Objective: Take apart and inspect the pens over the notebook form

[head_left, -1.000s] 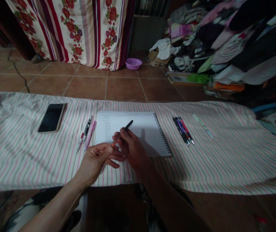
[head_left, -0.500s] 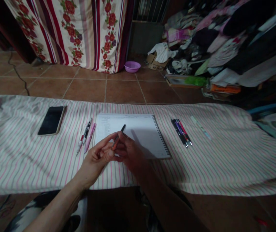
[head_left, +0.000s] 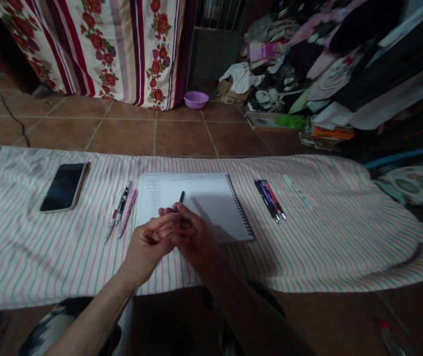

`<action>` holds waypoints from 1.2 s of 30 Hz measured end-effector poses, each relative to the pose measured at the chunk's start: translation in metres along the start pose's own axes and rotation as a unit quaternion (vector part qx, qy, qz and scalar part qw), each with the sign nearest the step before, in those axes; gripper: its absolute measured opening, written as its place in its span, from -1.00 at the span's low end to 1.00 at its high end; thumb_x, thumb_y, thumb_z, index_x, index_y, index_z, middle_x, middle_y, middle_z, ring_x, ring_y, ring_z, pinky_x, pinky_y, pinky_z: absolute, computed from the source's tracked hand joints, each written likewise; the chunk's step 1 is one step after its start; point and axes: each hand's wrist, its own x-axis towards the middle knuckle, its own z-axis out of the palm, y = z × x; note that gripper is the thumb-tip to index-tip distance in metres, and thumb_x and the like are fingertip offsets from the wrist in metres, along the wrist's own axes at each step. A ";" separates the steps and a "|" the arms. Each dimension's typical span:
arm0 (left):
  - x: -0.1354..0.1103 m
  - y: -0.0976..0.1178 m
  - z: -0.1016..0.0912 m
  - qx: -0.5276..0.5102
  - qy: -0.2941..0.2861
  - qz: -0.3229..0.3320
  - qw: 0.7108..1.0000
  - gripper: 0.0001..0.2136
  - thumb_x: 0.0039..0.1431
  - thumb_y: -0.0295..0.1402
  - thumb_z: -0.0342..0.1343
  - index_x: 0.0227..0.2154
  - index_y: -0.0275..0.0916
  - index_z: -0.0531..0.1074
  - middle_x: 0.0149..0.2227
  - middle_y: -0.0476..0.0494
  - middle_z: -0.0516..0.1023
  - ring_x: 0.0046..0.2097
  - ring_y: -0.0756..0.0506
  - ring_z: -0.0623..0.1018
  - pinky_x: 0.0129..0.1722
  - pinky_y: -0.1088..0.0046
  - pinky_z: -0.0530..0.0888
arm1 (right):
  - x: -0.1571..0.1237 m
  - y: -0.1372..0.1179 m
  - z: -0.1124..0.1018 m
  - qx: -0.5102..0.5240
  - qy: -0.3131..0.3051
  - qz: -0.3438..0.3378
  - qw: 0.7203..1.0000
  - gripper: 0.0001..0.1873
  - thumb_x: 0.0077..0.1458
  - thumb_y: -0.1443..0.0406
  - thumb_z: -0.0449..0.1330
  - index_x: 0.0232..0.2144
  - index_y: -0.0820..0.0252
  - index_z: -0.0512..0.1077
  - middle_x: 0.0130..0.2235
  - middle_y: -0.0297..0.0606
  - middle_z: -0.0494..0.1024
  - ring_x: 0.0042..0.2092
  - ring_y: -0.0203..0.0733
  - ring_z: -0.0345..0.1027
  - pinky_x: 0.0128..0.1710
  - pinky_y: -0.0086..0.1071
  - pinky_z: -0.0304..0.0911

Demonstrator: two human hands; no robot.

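Observation:
A pen with a dark tip end and an orange-red lower part is between my two hands, above the notebook's near edge. My right hand is closed around it, its dark end poking out past the fingers. My left hand meets the right one, fingers and thumb closed on the pen's lower part; the fingers partly hide it. Beneath lies an open spiral notebook, white page up, coil on its right side. Left of it rest a pink pen and patterned pens.
A phone lies at the left on the striped cloth. Several pens and a pale green strip-like stick lie right of the notebook. Beyond are a purple basin, a floral curtain and piled clothes.
The view has shifted slightly, so the scene sits further left. My left fingers have moved further over the pen, covering more of it; both hands stay together.

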 end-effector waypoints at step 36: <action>-0.013 0.007 -0.008 0.041 -0.026 0.001 0.999 -0.66 -0.08 -0.38 0.28 -0.16 -0.23 0.50 -0.36 -0.13 0.63 -0.25 -0.14 0.61 -0.14 0.32 0.51 | -0.003 0.011 0.001 -0.002 0.003 -0.003 1.000 -0.87 0.00 0.26 0.22 -0.47 0.20 0.37 -0.42 -0.27 0.61 -0.42 -0.27 0.48 -0.49 -0.43 0.34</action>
